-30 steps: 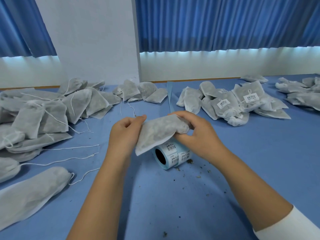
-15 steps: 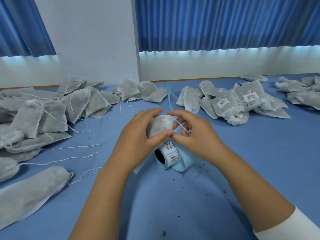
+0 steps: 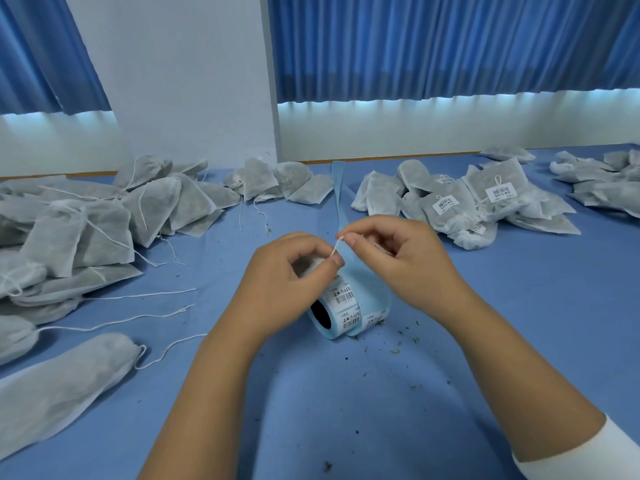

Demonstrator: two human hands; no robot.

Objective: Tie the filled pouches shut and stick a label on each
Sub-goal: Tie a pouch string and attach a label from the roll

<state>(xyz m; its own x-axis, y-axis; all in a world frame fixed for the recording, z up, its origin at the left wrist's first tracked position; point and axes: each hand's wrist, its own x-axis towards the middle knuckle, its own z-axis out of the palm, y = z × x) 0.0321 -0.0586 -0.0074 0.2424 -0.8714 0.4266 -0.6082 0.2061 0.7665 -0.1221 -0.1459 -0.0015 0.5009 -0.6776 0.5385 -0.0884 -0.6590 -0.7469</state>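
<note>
My left hand (image 3: 287, 271) is curled round a small grey filled pouch (image 3: 311, 264), mostly hidden inside the fist. A short white drawstring (image 3: 337, 244) runs up from the pouch's neck to my right hand (image 3: 391, 254), whose thumb and forefinger pinch the string's end. Both hands hover just above a roll of barcode labels (image 3: 346, 308) lying on its side on the blue table (image 3: 346, 393). Its pale blue backing strip (image 3: 341, 199) trails away toward the wall.
A big heap of unlabelled grey pouches (image 3: 86, 223) with loose strings covers the left side. Labelled pouches (image 3: 460, 202) are piled at right, with more pouches (image 3: 602, 178) at the far right. A small group of pouches (image 3: 277, 183) lies by the wall. Herb crumbs (image 3: 398, 344) dot the cloth.
The pouch went from held spread out between both hands to bunched in my left fist. My right hand has drawn the string up and to the right.
</note>
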